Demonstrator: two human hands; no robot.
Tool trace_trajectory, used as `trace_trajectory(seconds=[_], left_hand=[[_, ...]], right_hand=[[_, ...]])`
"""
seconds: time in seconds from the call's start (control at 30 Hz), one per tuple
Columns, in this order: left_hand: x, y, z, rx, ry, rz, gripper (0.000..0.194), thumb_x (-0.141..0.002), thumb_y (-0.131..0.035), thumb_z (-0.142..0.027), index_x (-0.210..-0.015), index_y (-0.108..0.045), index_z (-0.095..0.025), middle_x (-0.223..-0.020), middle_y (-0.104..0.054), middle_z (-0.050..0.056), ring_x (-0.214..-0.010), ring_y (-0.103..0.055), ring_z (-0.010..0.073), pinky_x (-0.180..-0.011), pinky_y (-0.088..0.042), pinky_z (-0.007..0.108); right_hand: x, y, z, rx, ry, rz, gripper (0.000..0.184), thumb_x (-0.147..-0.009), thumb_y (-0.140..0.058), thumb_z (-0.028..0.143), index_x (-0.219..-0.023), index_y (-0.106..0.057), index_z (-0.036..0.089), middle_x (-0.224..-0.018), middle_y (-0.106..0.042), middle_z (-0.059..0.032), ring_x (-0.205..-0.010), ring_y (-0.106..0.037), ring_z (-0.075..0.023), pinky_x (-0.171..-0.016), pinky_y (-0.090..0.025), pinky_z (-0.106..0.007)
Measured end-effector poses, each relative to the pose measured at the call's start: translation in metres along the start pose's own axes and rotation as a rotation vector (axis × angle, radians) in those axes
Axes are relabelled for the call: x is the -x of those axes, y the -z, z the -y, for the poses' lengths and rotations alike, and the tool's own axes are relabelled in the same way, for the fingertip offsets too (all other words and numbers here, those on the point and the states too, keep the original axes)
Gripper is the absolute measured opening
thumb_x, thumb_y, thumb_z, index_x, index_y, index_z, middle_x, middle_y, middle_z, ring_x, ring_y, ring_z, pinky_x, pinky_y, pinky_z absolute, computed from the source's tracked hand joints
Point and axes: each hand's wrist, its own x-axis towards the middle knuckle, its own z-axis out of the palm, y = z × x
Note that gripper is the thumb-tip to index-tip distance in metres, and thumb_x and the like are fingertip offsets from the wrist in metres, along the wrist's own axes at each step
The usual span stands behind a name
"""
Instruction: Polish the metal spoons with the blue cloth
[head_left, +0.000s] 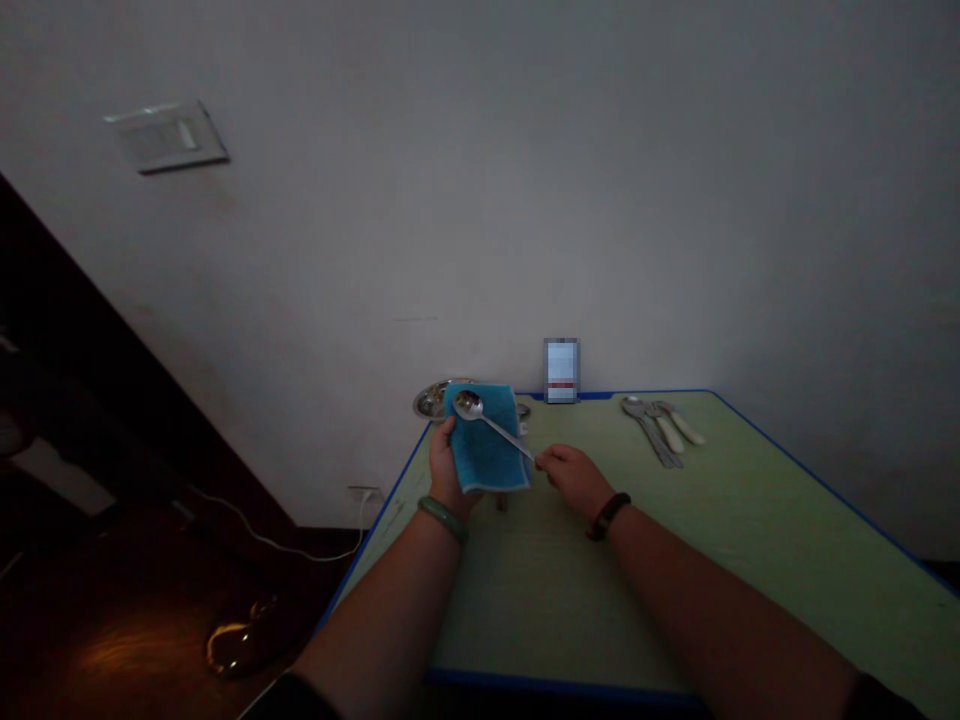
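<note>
A blue cloth [487,465] with a pale edge lies spread over my left hand [444,468]. The thumb shows at its left side, while the other fingers are hidden beneath it. Across the cloth rests a metal spoon [470,405], its bowl facing up near the cloth's upper left. My right hand [574,478] pinches the end of the spoon's handle, just right of the cloth. Both hands are raised over the table. Behind the cloth, a round shiny metal dish [430,402] is partly covered from view, and a small metal piece peeks out at the right.
The pale green table [585,620] has a blue rim. Several spoons and other cutlery [652,430], some with white handles, lie at its right back. A phone [562,370] leans against the wall at the far edge. A white cable [300,553] runs to an outlet at left.
</note>
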Motion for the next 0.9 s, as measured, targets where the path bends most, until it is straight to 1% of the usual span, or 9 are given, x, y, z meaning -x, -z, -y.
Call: trace_trajectory(seconds=[0.1, 0.17, 0.27, 0.37, 0.43, 0.53, 0.7, 0.8, 0.9], left_hand=[[-0.005, 0.005, -0.002, 0.049, -0.071, -0.030, 0.029, -0.071, -0.048, -0.035, -0.081, -0.065, -0.013, -0.069, -0.069, 0.007, -0.072, -0.064, 0.0237, -0.079, -0.047, 0.040], [-0.008, 0.008, -0.003, 0.085, -0.100, -0.030, 0.030, -0.070, -0.049, -0.034, -0.085, -0.065, -0.013, -0.072, -0.069, 0.008, -0.078, -0.064, 0.0255, -0.079, -0.047, 0.041], [-0.008, 0.007, -0.004, 0.105, -0.107, -0.004, 0.035, -0.070, -0.049, -0.036, -0.091, -0.064, -0.013, -0.074, -0.069, 0.009, -0.084, -0.063, 0.0280, -0.080, -0.046, 0.043], [-0.004, 0.004, -0.003, 0.085, -0.098, 0.016, 0.034, -0.069, -0.049, -0.036, -0.088, -0.065, -0.013, -0.074, -0.069, 0.009, -0.087, -0.062, 0.0285, -0.082, -0.045, 0.043], [-0.002, 0.002, -0.002, 0.059, -0.085, 0.011, 0.030, -0.068, -0.050, -0.033, -0.087, -0.064, -0.014, -0.072, -0.069, 0.007, -0.088, -0.062, 0.0277, -0.083, -0.045, 0.042], [0.000, 0.002, 0.000, 0.024, -0.013, 0.011, 0.029, -0.065, -0.049, -0.028, -0.085, -0.064, -0.014, -0.072, -0.069, 0.008, -0.089, -0.062, 0.0280, -0.085, -0.044, 0.043], [0.002, 0.004, 0.004, 0.007, 0.095, 0.075, 0.031, -0.063, -0.047, -0.026, -0.085, -0.063, -0.012, -0.076, -0.070, 0.009, -0.091, -0.061, 0.0296, -0.086, -0.044, 0.045], [0.004, 0.001, 0.005, -0.010, 0.111, 0.081, 0.032, -0.063, -0.046, -0.025, -0.086, -0.063, -0.011, -0.076, -0.069, 0.010, -0.091, -0.061, 0.0295, -0.086, -0.044, 0.045], [0.005, -0.001, 0.003, -0.016, 0.088, 0.044, 0.030, -0.064, -0.046, -0.025, -0.084, -0.063, -0.011, -0.072, -0.069, 0.009, -0.089, -0.062, 0.0297, -0.085, -0.044, 0.045]], right_hand=[[0.000, 0.001, 0.000, 0.015, -0.012, 0.012, 0.022, -0.071, -0.045, 0.035, -0.062, -0.054, 0.017, -0.052, -0.045, 0.0035, -0.051, -0.041, -0.0097, -0.050, -0.029, -0.023], [0.000, 0.001, 0.001, 0.028, -0.007, 0.018, 0.022, -0.071, -0.045, 0.035, -0.062, -0.054, 0.017, -0.052, -0.045, 0.0035, -0.051, -0.041, -0.0098, -0.050, -0.029, -0.023], [0.000, 0.002, 0.001, 0.047, 0.009, 0.021, 0.022, -0.071, -0.045, 0.035, -0.062, -0.054, 0.017, -0.052, -0.045, 0.0034, -0.051, -0.040, -0.0098, -0.050, -0.028, -0.023], [-0.001, 0.002, 0.002, 0.054, 0.020, 0.015, 0.023, -0.071, -0.044, 0.035, -0.061, -0.054, 0.017, -0.052, -0.045, 0.0031, -0.051, -0.040, -0.0098, -0.050, -0.028, -0.023], [-0.001, 0.002, 0.002, 0.056, 0.028, 0.001, 0.023, -0.071, -0.044, 0.035, -0.061, -0.054, 0.017, -0.053, -0.046, 0.0028, -0.051, -0.041, -0.0099, -0.050, -0.029, -0.023], [-0.002, 0.002, 0.001, 0.051, 0.030, -0.006, 0.024, -0.071, -0.045, 0.036, -0.060, -0.054, 0.017, -0.053, -0.046, 0.0027, -0.052, -0.042, -0.0101, -0.051, -0.030, -0.023], [0.000, 0.001, 0.003, 0.012, 0.016, -0.021, 0.025, -0.072, -0.045, 0.037, -0.062, -0.055, 0.016, -0.053, -0.047, 0.0030, -0.052, -0.042, -0.0097, -0.052, -0.031, -0.022], [0.001, 0.001, 0.005, 0.020, 0.015, -0.023, 0.026, -0.073, -0.045, 0.037, -0.063, -0.056, 0.016, -0.054, -0.049, 0.0026, -0.052, -0.042, -0.0093, -0.052, -0.031, -0.022], [0.002, 0.001, 0.005, 0.023, 0.021, -0.015, 0.026, -0.073, -0.045, 0.037, -0.064, -0.057, 0.016, -0.055, -0.050, 0.0022, -0.051, -0.042, -0.0092, -0.051, -0.030, -0.022]])
